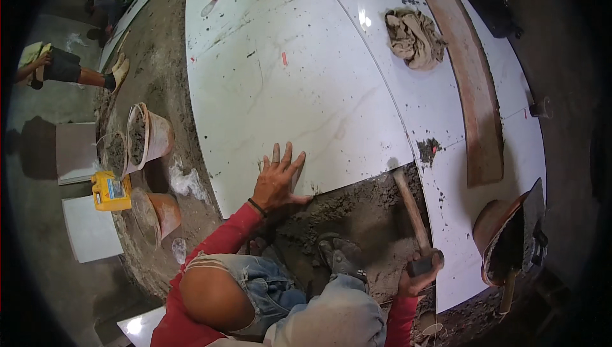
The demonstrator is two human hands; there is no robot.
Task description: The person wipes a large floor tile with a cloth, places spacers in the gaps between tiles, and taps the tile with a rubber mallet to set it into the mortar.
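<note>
Floor: several large white tiles already down. The biggest, a white tile [299, 86] with faint grey veining, lies flat, its near edge butting the open mortar bed [357, 213]. Neighbouring tiles lie to the right with thin joints between; a dab of mortar [428, 149] sits at one joint crossing. Judged: laying well advanced in this corner, but the wedge of raw grey bed under the person's feet is uncovered, so at least one piece is left there. Tile faces are spattered with mortar specks, not wiped.

Long reddish wooden board [475, 92] lies across the right-hand tiles; crumpled rag [414, 38] just beside its upper end.

Pans: two mortar pans [140, 140] on the bare strip left of the tile, an empty one [159, 214] tipped on its side nearer, yellow box-shaped tool [110, 191] beside them. Another pan [503, 238] at right holds a trowel.

Left hand [277, 181]: open, fingers spread, palm pressed flat on the big tile's near corner.

Right hand [417, 277]: closed around the head end of a hammer [411, 210]; wooden handle points up toward the tile edge, end just beside it.

Hard to tell: whether the tile is fully bedded or level; contact of handle with tile unclear. Lower frame blocked by knees and shoe. Another person at upper left is cut off. Far right is dark
</note>
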